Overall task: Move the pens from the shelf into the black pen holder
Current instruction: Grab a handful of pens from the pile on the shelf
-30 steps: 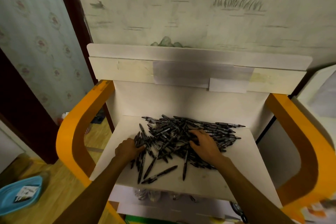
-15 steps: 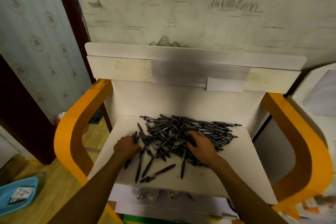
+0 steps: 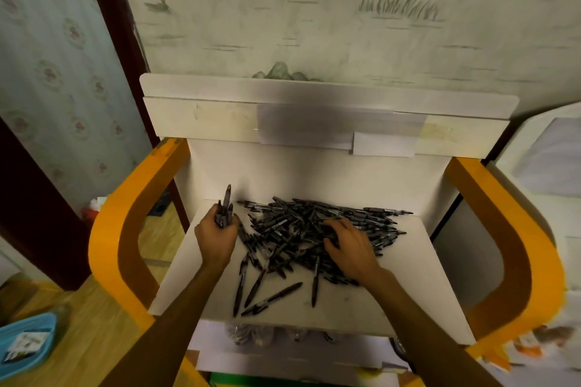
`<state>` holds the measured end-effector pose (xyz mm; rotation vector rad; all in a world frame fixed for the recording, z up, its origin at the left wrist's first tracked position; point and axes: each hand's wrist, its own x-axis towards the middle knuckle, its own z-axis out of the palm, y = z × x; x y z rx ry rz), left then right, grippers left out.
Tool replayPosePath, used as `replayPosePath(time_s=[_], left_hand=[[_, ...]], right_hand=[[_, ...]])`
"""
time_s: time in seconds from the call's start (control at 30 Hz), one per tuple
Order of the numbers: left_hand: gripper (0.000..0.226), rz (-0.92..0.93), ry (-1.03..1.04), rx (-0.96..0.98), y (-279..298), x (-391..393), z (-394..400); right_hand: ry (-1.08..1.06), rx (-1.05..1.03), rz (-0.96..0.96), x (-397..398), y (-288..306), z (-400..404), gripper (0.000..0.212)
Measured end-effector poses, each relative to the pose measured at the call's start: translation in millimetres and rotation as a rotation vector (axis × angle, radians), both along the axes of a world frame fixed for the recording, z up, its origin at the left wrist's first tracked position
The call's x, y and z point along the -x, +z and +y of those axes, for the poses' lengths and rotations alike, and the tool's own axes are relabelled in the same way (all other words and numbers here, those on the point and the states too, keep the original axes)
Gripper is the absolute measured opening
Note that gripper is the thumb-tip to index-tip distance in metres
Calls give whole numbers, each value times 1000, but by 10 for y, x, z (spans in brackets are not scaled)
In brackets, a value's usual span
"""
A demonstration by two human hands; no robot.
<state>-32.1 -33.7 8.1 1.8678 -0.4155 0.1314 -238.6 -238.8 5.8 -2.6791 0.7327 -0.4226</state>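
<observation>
A big heap of black pens (image 3: 314, 226) lies on the white shelf (image 3: 405, 302), with a few loose pens (image 3: 270, 294) scattered toward the front edge. My left hand (image 3: 217, 239) grips a bunch of pens (image 3: 225, 210) upright at the heap's left side, their tips pointing up. My right hand (image 3: 352, 248) lies on top of the heap's right half, fingers spread and bent into the pens. The black pen holder is not in view.
Curved orange side frames (image 3: 125, 229) (image 3: 515, 248) flank the shelf, and a white back panel (image 3: 314, 122) rises behind it. A lower shelf (image 3: 283, 358) shows beneath the front edge. A blue tray (image 3: 25, 345) sits on the wooden floor at the left.
My left hand has gathered several pens from the heap's left edge and lifted them upright. My right hand has stayed on the heap, shifting only slightly.
</observation>
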Motion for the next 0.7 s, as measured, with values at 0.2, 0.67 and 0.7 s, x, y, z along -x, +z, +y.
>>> replayPosePath(time_s=[0.2,0.67,0.7], left_hand=[[34,-66,93,33,-389,53,119],[18,205,-52,-54,-267,55,189],[13,250,-120,-49,-137,68,132]], right_hand=[[-6,8,18,65,-28,50,46],[-61,-48,1,170,186,198,43],[-78,-76,-14,189,231,190,42]])
